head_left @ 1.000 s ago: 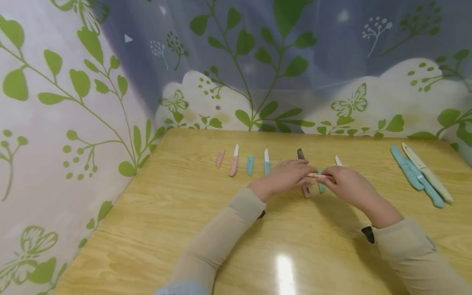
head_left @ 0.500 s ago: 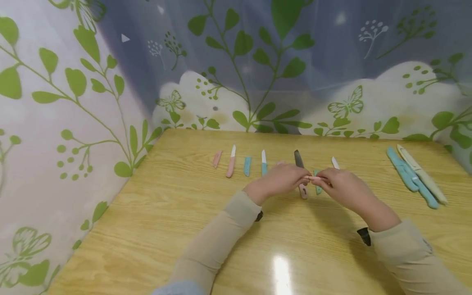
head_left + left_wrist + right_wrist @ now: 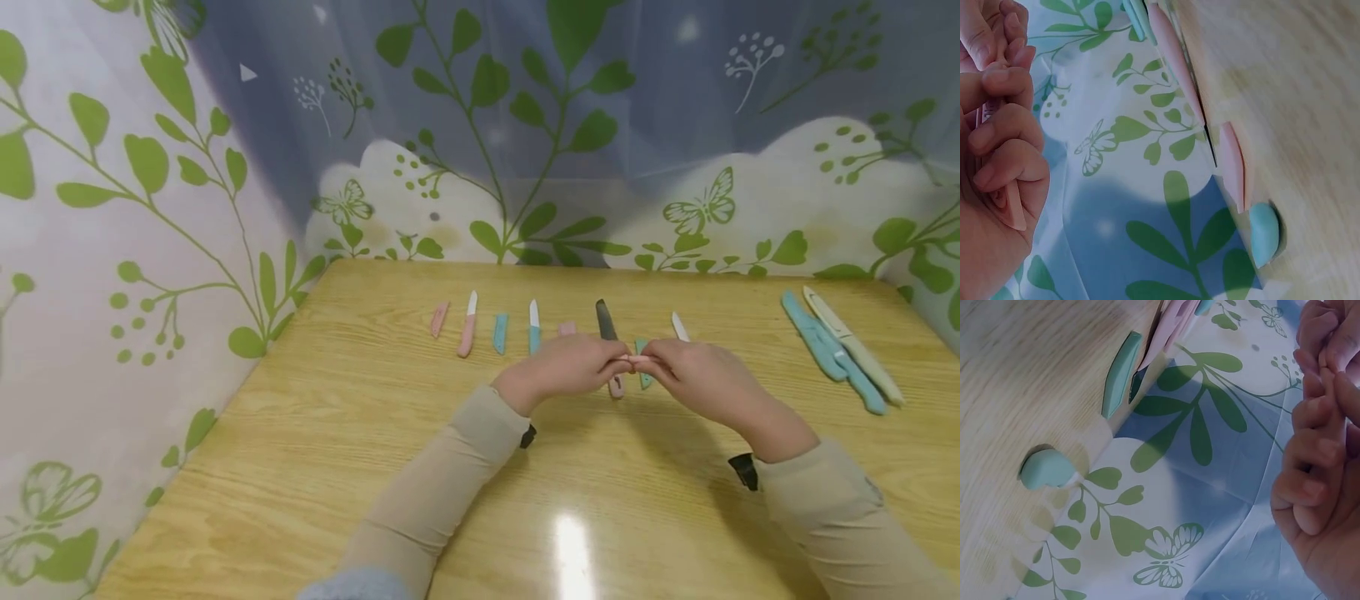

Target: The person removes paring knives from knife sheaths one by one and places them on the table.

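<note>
My left hand [image 3: 572,364] curls its fingers round a slim pink knife sheath [image 3: 1015,209]. My right hand [image 3: 701,375] grips the pink handle of a knife [image 3: 1319,509], rounded end toward the palm. The fingertips of both hands meet where the two pink pieces join; its blade is hidden. Beneath the hands lies a black-bladed knife with a pink handle [image 3: 617,386], beside a green sheath [image 3: 644,377]. A white-bladed knife [image 3: 679,327] is partly covered by the right hand; its green handle [image 3: 1047,469] shows in the right wrist view.
Left of the hands lie a pink sheath [image 3: 440,319], a pink knife [image 3: 467,329], a blue sheath [image 3: 500,334], a blue knife [image 3: 534,325] and another pink sheath [image 3: 567,328]. A blue tool [image 3: 825,346] and a cream sheathed knife [image 3: 855,346] lie at the right. A patterned cloth stands behind.
The hands have drawn closer together, and less of the pink piece between them shows. The left fingers have closed in around it. The head view has shifted slightly.
</note>
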Available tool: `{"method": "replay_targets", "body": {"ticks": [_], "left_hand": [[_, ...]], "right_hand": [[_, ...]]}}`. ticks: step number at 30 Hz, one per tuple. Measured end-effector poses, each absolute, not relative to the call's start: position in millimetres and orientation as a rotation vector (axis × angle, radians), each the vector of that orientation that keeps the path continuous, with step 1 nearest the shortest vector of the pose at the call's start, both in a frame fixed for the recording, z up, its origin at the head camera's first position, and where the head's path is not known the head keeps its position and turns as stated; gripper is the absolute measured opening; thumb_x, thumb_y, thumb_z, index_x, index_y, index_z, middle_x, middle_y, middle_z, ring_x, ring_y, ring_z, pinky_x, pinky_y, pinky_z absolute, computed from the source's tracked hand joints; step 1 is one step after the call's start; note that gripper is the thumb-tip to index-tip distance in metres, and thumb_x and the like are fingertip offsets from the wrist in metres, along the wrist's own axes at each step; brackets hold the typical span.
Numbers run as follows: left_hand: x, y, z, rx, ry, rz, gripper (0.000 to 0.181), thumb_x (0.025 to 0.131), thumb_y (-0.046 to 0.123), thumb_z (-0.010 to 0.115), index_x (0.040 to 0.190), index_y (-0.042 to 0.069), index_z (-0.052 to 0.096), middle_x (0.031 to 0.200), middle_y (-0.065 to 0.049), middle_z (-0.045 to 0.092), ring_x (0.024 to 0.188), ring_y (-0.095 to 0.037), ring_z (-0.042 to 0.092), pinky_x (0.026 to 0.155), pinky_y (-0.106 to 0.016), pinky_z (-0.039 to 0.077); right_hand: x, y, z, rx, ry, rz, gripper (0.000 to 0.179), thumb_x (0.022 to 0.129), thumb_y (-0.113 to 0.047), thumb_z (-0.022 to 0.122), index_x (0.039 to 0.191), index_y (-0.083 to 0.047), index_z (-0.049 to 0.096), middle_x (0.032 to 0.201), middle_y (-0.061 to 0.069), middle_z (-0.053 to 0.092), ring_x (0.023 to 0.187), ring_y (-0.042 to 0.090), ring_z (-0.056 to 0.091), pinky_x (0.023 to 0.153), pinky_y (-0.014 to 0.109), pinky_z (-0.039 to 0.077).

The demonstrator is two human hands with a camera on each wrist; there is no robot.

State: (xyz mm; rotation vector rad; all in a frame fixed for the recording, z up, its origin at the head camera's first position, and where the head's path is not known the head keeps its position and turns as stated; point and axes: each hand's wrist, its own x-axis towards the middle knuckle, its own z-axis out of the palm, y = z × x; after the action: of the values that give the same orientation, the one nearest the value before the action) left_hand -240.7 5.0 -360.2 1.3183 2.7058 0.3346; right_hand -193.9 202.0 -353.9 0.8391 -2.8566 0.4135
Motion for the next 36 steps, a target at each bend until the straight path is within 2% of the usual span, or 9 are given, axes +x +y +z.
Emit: {"method": "replay_targets", "body": {"ticks": [5, 9, 18, 36], "left_hand": [[-239.7, 5.8, -361.4, 1.312, 2.682, 0.362, 0.032, 0.105, 0.034, 0.037, 0.108, 0.013, 0.062, 0.081, 0.007, 0.056, 0.061, -0.005, 0.046, 0.060, -0.017, 0.037], [-239.4, 5.0, -361.3, 1.317, 2.658, 0.394, 0.031, 0.105, 0.034, 0.037, 0.106, 0.014, 0.061, 0.082, 0.007, 0.057, 0.060, -0.005, 0.044, 0.059, -0.017, 0.036], [-238.1, 4.7, -361.2, 1.325, 2.620, 0.443, 0.032, 0.106, 0.032, 0.037, 0.109, 0.013, 0.063, 0.100, 0.003, 0.067, 0.067, -0.004, 0.051, 0.065, -0.017, 0.041], [-237.3, 5.8, -362.7, 1.372, 2.673, 0.452, 0.029, 0.106, 0.032, 0.039, 0.097, 0.015, 0.061, 0.081, 0.009, 0.059, 0.055, -0.004, 0.042, 0.056, -0.015, 0.035]], "right_hand": [[-193.8, 203.8, -353.8, 0.845, -2.871, 0.386, 0.023, 0.101, -0.029, 0.053, 0.097, -0.009, 0.064, 0.072, -0.006, 0.061, 0.052, 0.005, 0.040, 0.050, 0.025, 0.035], [-194.4, 205.5, -353.3, 0.858, -2.864, 0.368, 0.023, 0.100, -0.029, 0.054, 0.097, -0.010, 0.065, 0.071, -0.007, 0.060, 0.051, 0.004, 0.039, 0.050, 0.024, 0.034], [-195.5, 208.3, -355.1, 0.911, -2.817, 0.354, 0.019, 0.100, -0.029, 0.054, 0.091, -0.015, 0.063, 0.064, -0.012, 0.050, 0.050, 0.002, 0.034, 0.051, 0.023, 0.032], [-193.1, 209.3, -350.0, 0.910, -2.832, 0.352, 0.020, 0.101, -0.028, 0.053, 0.094, -0.014, 0.065, 0.067, -0.010, 0.055, 0.050, 0.003, 0.036, 0.052, 0.025, 0.033]]}}
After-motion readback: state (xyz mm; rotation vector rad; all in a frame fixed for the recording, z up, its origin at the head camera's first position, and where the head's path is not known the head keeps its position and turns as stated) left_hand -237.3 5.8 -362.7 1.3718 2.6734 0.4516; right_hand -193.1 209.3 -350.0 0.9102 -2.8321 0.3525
